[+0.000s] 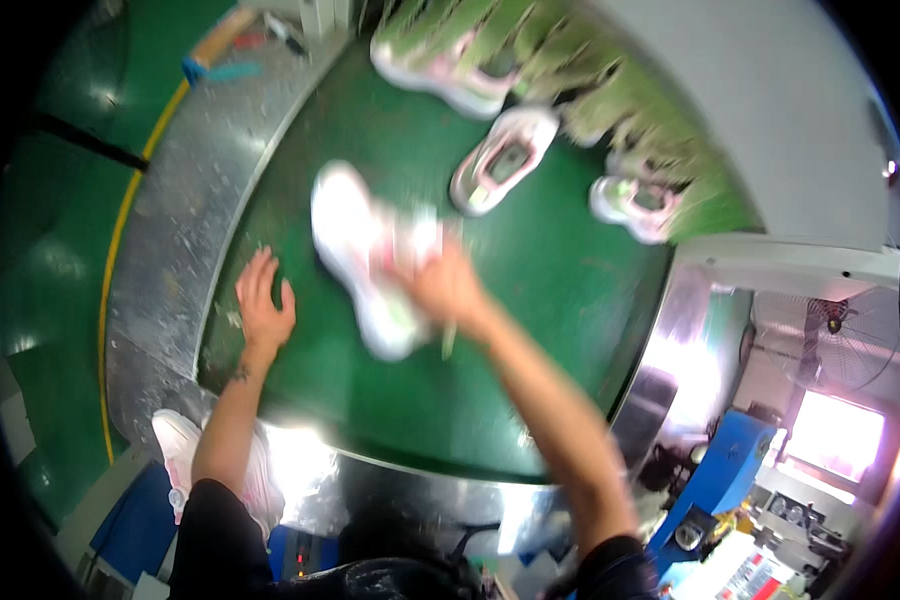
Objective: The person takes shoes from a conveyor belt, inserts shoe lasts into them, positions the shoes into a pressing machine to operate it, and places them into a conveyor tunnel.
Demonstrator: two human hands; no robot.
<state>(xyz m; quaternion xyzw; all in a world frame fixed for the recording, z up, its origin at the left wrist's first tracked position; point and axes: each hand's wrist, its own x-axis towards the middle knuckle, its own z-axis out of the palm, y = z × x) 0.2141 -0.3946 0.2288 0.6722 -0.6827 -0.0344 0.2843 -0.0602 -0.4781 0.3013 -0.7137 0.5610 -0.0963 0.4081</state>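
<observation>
My right hand (444,287) reaches over a green conveyor belt (570,350), its fingers closed at the side of a white and pink sneaker (345,225). Both hand and sneaker are smeared by motion, and the exact grip is hard to see. To the left of that sneaker, my left hand (266,305) holds nothing; its fingers are apart above the belt near the metal edge. Farther off, a second pink and white sneaker (505,160) sits on the belt with its opening up.
Green fringe strips (570,70) hang at the far side, over more sneakers, including one at the right (635,205). A metal ledge (195,190) borders the belt. White shoes (176,450) lie by my left forearm. A blue machine (715,480) and fan (832,318) stand right.
</observation>
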